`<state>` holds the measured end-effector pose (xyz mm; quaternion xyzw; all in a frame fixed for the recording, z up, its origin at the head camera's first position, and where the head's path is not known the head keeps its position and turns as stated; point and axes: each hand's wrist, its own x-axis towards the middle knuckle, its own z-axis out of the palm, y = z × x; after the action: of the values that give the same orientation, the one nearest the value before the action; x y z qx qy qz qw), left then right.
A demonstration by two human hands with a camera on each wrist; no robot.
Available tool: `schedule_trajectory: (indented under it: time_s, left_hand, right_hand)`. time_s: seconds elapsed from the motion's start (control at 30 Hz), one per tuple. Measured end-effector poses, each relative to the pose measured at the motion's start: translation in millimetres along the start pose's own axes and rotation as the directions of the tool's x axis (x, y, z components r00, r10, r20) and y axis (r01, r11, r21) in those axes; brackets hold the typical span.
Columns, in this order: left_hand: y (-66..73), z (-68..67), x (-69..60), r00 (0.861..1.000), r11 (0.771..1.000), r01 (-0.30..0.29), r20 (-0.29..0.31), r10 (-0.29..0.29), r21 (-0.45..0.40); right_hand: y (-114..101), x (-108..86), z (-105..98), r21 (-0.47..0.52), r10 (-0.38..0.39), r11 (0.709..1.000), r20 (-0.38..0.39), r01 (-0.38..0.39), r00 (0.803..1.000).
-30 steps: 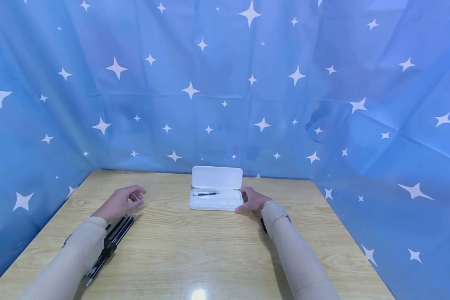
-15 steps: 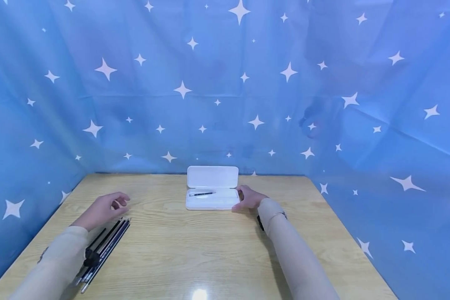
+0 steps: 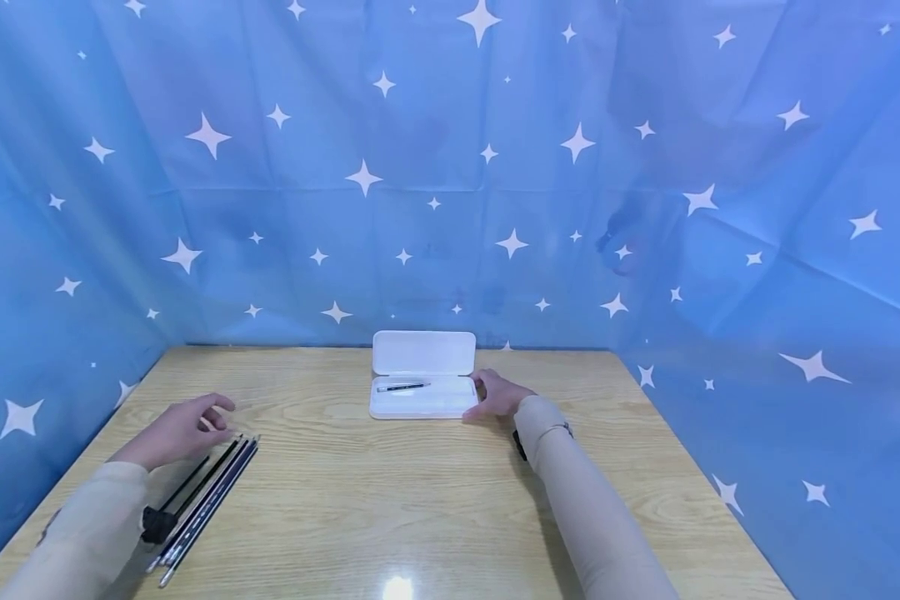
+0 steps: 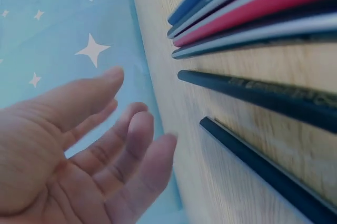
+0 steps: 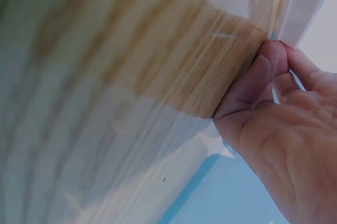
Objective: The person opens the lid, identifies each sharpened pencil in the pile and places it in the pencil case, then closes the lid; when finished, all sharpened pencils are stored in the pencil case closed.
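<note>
A white pencil case (image 3: 435, 406) lies with its lid raised near the back edge of the table. One short dark pencil (image 3: 402, 387) rests inside it. My right hand (image 3: 501, 395) holds the case's right end, thumb at the front corner; in the right wrist view the bent fingers meet the white case edge (image 5: 305, 5). On the left, my left hand (image 3: 176, 429) hovers with loosely bent fingers and nothing in them. Several pencils (image 3: 213, 497) lie slantwise beside and below it, partly hidden by the forearm. Dark, blue and red pencil barrels (image 4: 258, 89) show in the left wrist view.
The wooden table (image 3: 390, 492) ends at a blue curtain (image 3: 300, 208) with white stars behind and on both sides. A black wrist device (image 3: 157, 525) sits by the left sleeve, over the pencils.
My left hand has moved left and slightly toward me, uncovering more of the pencils. The right hand stays on the case. The head view has shifted a little.
</note>
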<state>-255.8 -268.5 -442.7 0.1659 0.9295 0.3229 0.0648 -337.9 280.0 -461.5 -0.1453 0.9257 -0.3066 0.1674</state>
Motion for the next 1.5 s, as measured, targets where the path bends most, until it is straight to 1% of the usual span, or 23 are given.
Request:
schedule_trajectory:
  time_s: [0.1, 0.27, 0.4, 0.5, 0.57, 0.67, 0.8, 0.97, 1.1, 1.13, 1.2, 1.33, 1.5]
  left_hand:
    - [2.0, -0.9, -7.1, 0.999, 1.0, 0.019, 0.03, -0.018, -0.014]
    - [3.9, 2.0, -15.3, 0.993, 0.994, 0.092, 0.083, -0.087, -0.06]
    - [3.7, 6.2, -16.5, 0.99, 0.993, 0.097, 0.113, -0.089, -0.068]
    - [3.0, 8.1, -17.0, 0.99, 0.995, 0.082, 0.12, -0.075, -0.056]
    - [2.3, 8.9, -17.2, 0.99, 0.995, 0.085, 0.121, -0.078, -0.048]
    - [1.9, 9.0, -18.1, 0.989, 0.995, 0.092, 0.12, -0.087, -0.04]
    - [3.7, 7.6, -20.7, 0.985, 0.992, 0.119, 0.133, -0.112, -0.048]
    - [4.9, 6.8, -23.4, 0.984, 0.993, 0.113, 0.143, -0.105, -0.045]
    - [2.3, 9.9, -23.0, 0.985, 0.992, 0.096, 0.149, -0.084, -0.077]
    - [1.3, 10.8, -22.4, 0.987, 0.994, 0.081, 0.148, -0.069, -0.07]
    - [-0.5, 13.2, -21.3, 0.989, 0.998, 0.05, 0.141, -0.043, -0.047]
    - [-1.4, 16.7, -18.9, 0.993, 0.998, -0.029, 0.115, 0.023, 0.055]
    - [2.3, 19.6, -17.3, 0.994, 0.995, 0.006, 0.109, -0.017, 0.098]
  right_hand:
    - [1, 0.4, 1, 0.001, -0.001, 1.0, 0.002, 0.001, 1.0]
    - [2, 2.2, 1, 0.007, -0.006, 1.0, 0.001, 0.006, 1.0]
    - [3, 2.0, 1, 0.012, -0.019, 1.0, 0.003, 0.019, 1.0]
    - [2, 1.6, 1, 0.012, -0.027, 1.0, 0.004, 0.027, 1.0]
    - [2, 1.2, 1, 0.01, -0.025, 1.0, 0.003, 0.025, 1.0]
    - [2, 1.5, 1, 0.001, -0.006, 1.0, 0.003, 0.006, 1.0]
    - [3, 1.5, 2, -0.008, 0.024, 1.0, 0.001, -0.024, 1.0]
    - [3, 0.8, 1, -0.028, 0.026, 0.999, -0.004, -0.026, 1.0]
    - [3, 0.5, 0, -0.035, 0.03, 0.999, -0.004, -0.03, 1.0]
    - [3, 0.1, 0, -0.034, 0.034, 0.999, -0.006, -0.034, 0.999]
    - [2, -0.2, -1, -0.036, 0.034, 0.999, -0.006, -0.034, 0.999]
    - [1, -0.8, 0, -0.036, 0.029, 0.999, -0.009, -0.029, 1.0]
    - [1, 0.2, 1, -0.03, 0.03, 0.999, -0.002, -0.03, 1.0]
